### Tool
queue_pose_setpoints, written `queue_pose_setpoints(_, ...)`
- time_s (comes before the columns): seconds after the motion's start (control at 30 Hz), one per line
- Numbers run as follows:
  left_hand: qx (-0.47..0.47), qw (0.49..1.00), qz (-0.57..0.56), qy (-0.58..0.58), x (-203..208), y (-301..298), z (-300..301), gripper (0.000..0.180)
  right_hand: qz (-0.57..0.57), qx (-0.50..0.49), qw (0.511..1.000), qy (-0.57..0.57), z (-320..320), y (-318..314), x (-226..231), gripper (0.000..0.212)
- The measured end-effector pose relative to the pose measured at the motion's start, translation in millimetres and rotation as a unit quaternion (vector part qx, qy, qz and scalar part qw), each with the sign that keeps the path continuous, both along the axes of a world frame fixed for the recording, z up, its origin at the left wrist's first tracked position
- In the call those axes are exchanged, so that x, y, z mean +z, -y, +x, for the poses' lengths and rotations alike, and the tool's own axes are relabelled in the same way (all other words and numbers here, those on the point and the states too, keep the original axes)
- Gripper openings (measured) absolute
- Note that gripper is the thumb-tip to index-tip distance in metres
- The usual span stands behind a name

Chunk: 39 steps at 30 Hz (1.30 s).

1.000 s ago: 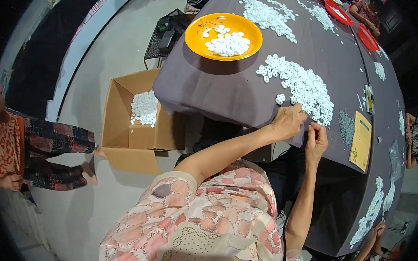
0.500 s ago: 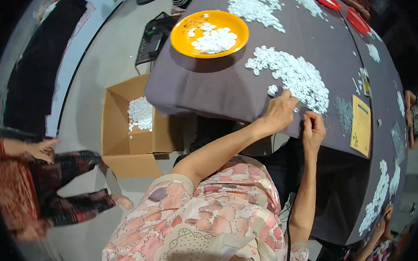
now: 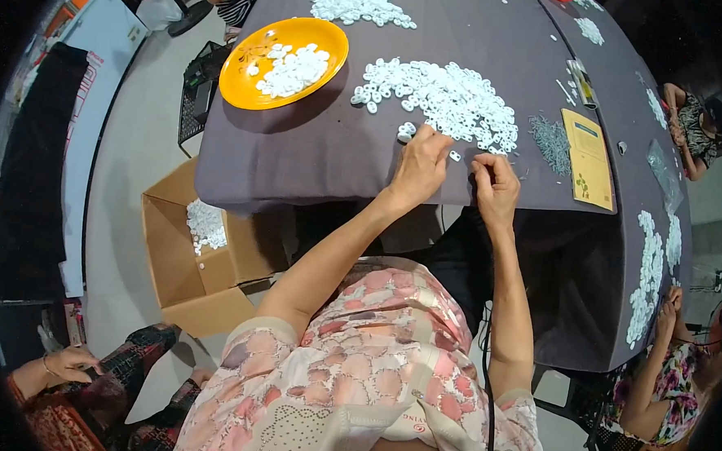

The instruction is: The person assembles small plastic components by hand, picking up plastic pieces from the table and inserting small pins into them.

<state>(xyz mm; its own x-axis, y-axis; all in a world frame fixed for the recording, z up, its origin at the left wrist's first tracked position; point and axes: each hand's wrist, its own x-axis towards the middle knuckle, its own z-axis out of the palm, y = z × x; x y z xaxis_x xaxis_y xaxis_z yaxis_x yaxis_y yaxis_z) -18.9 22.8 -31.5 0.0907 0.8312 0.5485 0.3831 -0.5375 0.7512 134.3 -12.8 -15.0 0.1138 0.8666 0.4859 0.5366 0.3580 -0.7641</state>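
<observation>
White plastic rings (image 3: pixel 441 99), a big loose heap, lie mid-bench on the grey cloth, just beyond both hands.

Far left on the floor: open cardboard box (image 3: pixel 192 245) w/ a small batch of the same white pieces in its bottom, below the bench edge. Up on the bench (image 3: pixel 315 158), orange plate (image 3: pixel 282 51) holds another small pile, well apart from the hands.

Left hand (image 3: pixel 419 167) rests palm-down at the near edge of the heap, fingertips curled onto a couple of stray rings; grip looks partly closed, but whether it actually has 1 pinched I can't tell. Right hand (image 3: pixel 494 183) sits just beside it, fingers bent in close, 1 loose ring lying on the cloth between the 2 hands; can't tell if anything is held there either.

Vs 1 s ago: both hands have stayed at this same edge of the heap, close together. The view has swung, that's about all. So prob. the picking and fiddling w/ single rings goes on, nothing moved to plate or box.

Further right: bunch of thin metal pins (image 3: pixel 551 142), then a yellow card (image 3: pixel 589 160). Another person's hand works at more white pieces at the far right edge.
</observation>
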Motion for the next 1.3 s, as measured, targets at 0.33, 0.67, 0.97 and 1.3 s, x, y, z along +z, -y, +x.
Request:
queue_pose_setpoints(0.33,0.014,0.995,-0.031,-0.093,2,5,-2,0.016,0.011,0.012,1.0,-0.005,-5,-2,-4,0.003)
queue_pose_setpoints(0.67,-0.023,0.999,-0.017,-0.036,0,8,4,0.005,-0.01,0.014,1.0,0.024,7,-5,-17,0.007)
queue_pose_setpoints(0.97,-0.017,1.0,0.006,-0.014,-1,8,1,0.005,0.006,0.02,0.999,0.038,7,-7,-21,0.007)
queue_pose_setpoints(1.3,-0.02,0.997,-0.005,0.07,-2,6,1,0.006,-0.011,0.008,0.999,0.04,10,-8,-23,0.008)
